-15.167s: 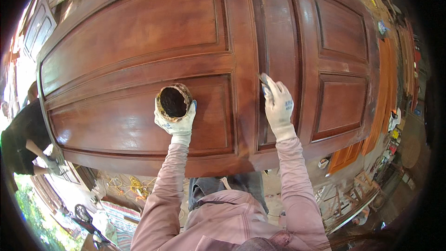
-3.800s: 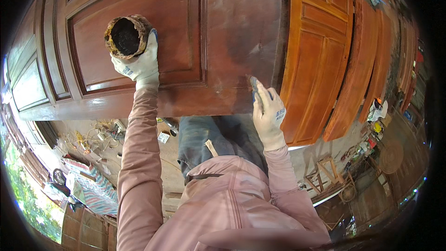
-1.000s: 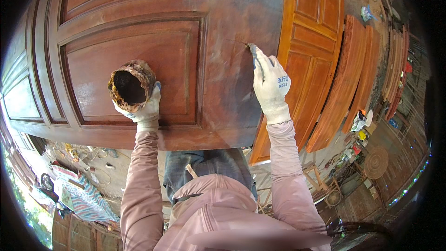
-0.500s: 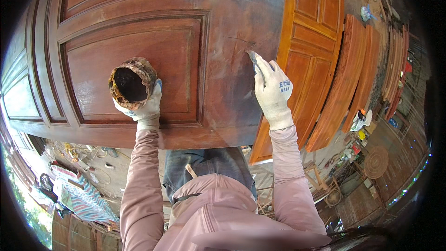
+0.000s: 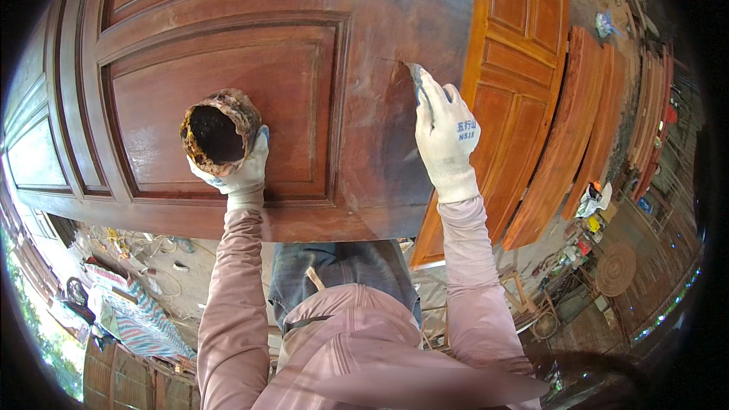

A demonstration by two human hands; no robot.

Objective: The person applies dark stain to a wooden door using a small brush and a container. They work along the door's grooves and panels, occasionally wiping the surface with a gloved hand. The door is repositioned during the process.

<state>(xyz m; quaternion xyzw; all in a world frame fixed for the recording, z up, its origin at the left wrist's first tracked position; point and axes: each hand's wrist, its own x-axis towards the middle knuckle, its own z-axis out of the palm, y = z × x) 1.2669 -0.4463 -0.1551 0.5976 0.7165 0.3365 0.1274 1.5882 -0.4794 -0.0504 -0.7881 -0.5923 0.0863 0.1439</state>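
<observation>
My left hand [image 5: 244, 175], in a white glove with blue fingertips, grips a round can [image 5: 244, 118]. The can's outside and rim are crusted with brown and yellowish residue, and its inside is dark. It is held tilted above a recessed panel of a large reddish-brown wooden door [image 5: 288, 121]. Over to the right, my right hand [image 5: 446, 125] has its gloved fingers pressed together, with the stained tips at the door's flat border. Whatever they pinch is too small to make out. A thin dark line [image 5: 391, 59] shows on the wood just beside those fingertips.
A brighter orange-brown panelled door [image 5: 505, 83] lies to the right, with reddish planks [image 5: 558, 137] beyond it. Small items and a round woven tray [image 5: 613, 269] are at the far right. A striped sheet [image 5: 156, 326] covers something at the lower left.
My right hand has shifted slightly away from me along the door's border. My left hand keeps hold of the can with hardly any movement.
</observation>
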